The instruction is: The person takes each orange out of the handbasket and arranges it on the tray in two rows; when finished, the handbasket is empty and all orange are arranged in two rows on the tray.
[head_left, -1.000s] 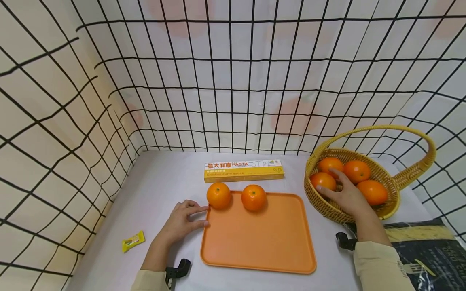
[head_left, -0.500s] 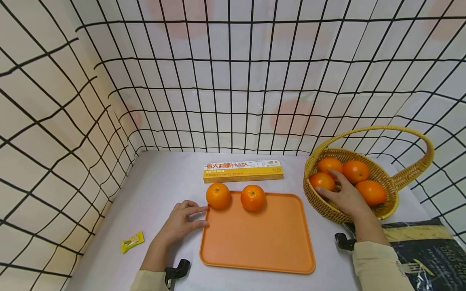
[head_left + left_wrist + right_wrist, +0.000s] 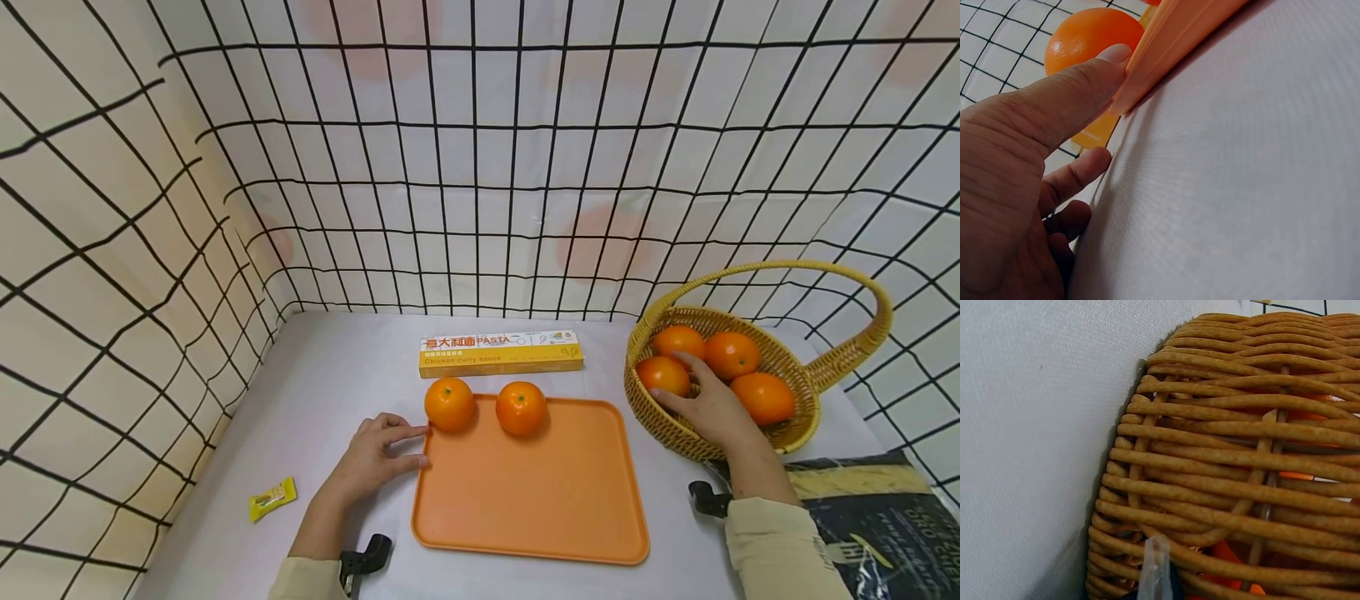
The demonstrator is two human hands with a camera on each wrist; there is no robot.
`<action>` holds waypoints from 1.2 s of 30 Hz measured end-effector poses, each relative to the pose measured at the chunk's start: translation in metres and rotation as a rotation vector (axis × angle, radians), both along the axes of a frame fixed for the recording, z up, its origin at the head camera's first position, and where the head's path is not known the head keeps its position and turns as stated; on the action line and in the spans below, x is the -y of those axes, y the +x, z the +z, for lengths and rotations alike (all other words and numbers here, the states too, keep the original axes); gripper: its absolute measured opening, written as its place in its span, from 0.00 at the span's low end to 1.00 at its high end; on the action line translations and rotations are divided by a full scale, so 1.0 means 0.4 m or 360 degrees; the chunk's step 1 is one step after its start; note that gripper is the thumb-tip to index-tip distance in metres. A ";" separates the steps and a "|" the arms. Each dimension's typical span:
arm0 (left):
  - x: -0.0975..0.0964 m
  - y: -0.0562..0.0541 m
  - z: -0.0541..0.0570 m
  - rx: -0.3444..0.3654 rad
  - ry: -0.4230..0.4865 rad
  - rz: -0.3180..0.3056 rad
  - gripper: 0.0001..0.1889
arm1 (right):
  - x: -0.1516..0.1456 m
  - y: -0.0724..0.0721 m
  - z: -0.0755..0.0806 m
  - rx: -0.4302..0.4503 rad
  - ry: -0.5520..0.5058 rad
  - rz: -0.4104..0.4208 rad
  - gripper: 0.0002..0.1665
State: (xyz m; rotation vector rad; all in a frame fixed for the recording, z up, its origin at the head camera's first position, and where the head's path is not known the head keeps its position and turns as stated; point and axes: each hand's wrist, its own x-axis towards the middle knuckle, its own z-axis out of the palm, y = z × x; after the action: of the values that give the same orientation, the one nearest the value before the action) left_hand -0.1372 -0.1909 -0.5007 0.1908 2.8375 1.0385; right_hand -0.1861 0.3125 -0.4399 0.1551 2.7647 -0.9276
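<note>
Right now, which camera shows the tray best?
The head view: it shows nearly the whole tray from above. The left wrist view catches only part of its side; the right wrist view, none.

Left hand (image 3: 378, 457) touches a flat orange tray (image 3: 528, 496); right hand (image 3: 708, 407) grips a glossy orange (image 3: 663, 376) in a wicker basket (image 3: 673, 433)
</note>
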 end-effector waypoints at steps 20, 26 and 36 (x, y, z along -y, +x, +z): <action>-0.002 -0.002 0.000 0.0010 0.0011 0.0000 0.23 | 0.001 0.014 -0.003 -0.0204 -0.0100 -0.0109 0.61; -0.002 -0.002 0.000 0.0012 0.0014 0.0003 0.24 | 0.002 0.025 0.003 -0.0274 -0.0237 -0.0184 0.58; -0.001 0.000 -0.003 0.0003 0.0030 0.0002 0.23 | 0.002 0.035 0.009 -0.0403 -0.0310 -0.0279 0.56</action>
State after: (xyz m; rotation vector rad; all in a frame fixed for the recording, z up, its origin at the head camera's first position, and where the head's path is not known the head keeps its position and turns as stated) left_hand -0.1373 -0.1904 -0.5018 0.1896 2.8275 1.0650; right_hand -0.1720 0.3116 -0.4364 0.2674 2.9003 -1.3406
